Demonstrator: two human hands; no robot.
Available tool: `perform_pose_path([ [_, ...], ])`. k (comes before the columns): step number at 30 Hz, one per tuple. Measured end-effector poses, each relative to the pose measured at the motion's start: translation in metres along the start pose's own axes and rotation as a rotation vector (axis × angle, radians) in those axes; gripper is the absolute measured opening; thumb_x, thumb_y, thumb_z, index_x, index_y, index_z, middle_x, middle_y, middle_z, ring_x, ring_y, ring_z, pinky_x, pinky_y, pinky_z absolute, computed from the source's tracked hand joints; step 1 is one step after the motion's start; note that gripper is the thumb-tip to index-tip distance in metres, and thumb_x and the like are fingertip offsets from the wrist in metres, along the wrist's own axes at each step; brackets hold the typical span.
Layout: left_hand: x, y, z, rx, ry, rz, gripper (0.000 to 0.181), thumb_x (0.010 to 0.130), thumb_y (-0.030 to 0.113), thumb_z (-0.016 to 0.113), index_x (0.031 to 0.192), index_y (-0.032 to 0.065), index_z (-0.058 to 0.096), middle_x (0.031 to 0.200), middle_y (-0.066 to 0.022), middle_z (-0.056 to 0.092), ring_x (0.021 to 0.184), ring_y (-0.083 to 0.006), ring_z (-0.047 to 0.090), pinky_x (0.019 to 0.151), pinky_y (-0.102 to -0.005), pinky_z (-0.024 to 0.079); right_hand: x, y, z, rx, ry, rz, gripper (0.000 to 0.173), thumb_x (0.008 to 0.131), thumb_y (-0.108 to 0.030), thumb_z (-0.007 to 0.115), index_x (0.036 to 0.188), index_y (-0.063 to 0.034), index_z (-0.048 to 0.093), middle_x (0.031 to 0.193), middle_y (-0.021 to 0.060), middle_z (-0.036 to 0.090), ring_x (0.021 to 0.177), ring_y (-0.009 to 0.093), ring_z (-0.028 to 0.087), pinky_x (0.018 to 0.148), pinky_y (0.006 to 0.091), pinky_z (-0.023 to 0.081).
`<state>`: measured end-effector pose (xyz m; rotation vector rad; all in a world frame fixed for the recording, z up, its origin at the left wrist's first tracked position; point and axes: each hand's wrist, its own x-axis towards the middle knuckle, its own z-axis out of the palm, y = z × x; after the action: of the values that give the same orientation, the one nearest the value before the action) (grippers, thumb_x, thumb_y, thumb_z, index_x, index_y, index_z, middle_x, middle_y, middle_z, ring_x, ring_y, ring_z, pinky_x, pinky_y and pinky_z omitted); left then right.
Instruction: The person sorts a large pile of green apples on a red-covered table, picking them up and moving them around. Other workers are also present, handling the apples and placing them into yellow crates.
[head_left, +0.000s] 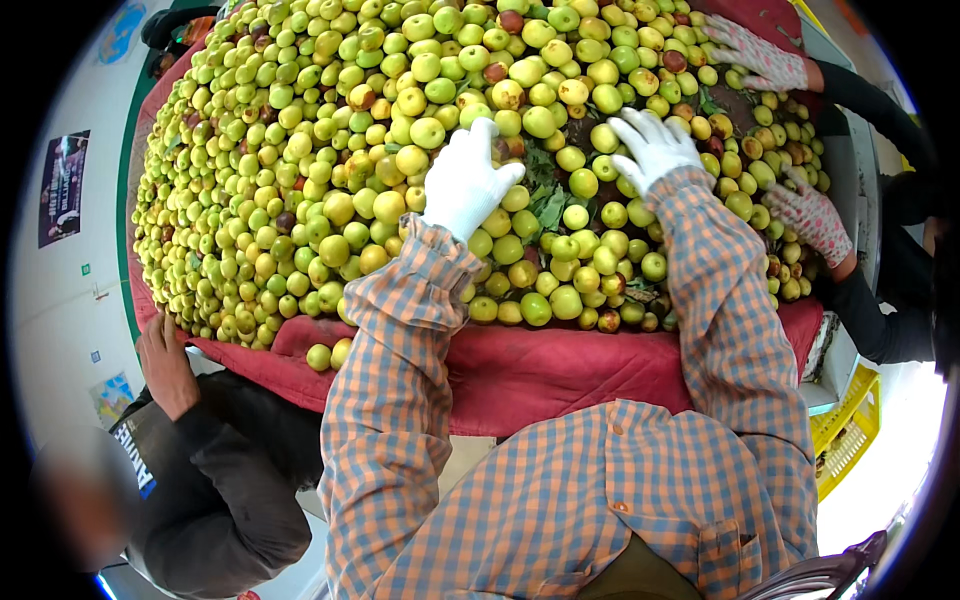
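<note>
A broad heap of yellow-green jujubes (330, 150), some with red-brown patches, lies before me on a red cloth (570, 367). My left hand (466, 184), in a white glove, rests over the middle of the heap. Its thumb and forefinger are apart, with brownish fruit visible in the gap; the undersides of the fingers are hidden. To the right, my right hand (658, 152), also white-gloved, is spread palm down at the jujubes, fingertips beside a pale green one (604, 138). Between both hands, green leaves (551, 204) lie among loose fruit.
At the right, another person's flower-patterned gloved hands (757, 56) reach onto the heap. A person in a dark top (217, 457) sits at the left, one bare hand (166, 367) at the cloth's edge. A yellow plastic crate (851, 435) stands below right.
</note>
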<state>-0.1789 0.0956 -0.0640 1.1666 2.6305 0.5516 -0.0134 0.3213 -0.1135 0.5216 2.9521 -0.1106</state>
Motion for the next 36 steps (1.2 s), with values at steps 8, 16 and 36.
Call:
perform_pose_path([
  [8, -0.004, -0.007, -0.024, -0.415, -0.028, -0.115, 0.044, 0.085, 0.024, 0.075, 0.119, 0.002, 0.059, 0.102, -0.0099, 0.067, 0.086, -0.0164, 0.062, 0.08, -0.0307, 0.053, -0.08, 0.039, 0.02, -0.091, 0.046, 0.075, 0.053, 0.094, -0.037, 0.061, 0.144, -0.0236, 0.049, 0.143, 0.0087, 0.052, 0.136, 0.03, 0.045, 0.112, 0.0482, 0.036],
  [16, -0.052, 0.005, -0.089, -1.057, -0.047, -0.289, 0.038, 0.089, 0.005, 0.071, 0.123, 0.0017, 0.055, 0.104, -0.0008, 0.058, 0.091, -0.0095, 0.058, 0.083, -0.0233, 0.049, -0.001, -0.077, -0.048, 0.385, -0.18, -0.261, 0.055, 0.082, -0.005, 0.069, 0.135, -0.0107, 0.056, 0.141, 0.0162, 0.053, 0.128, 0.035, 0.053, 0.107, 0.0413, 0.046],
  [36, -0.103, 0.05, -0.096, -1.231, -0.185, -0.176, 0.049, 0.083, -0.005, 0.069, 0.129, 0.0024, 0.056, 0.134, -0.0063, 0.056, 0.124, -0.0158, 0.053, 0.107, -0.0325, 0.042, -0.037, -0.048, -0.038, 0.698, -0.177, -0.155, 0.049, 0.079, -0.016, 0.078, 0.125, -0.0119, 0.062, 0.124, 0.0133, 0.06, 0.115, 0.032, 0.061, 0.095, 0.0387, 0.052],
])
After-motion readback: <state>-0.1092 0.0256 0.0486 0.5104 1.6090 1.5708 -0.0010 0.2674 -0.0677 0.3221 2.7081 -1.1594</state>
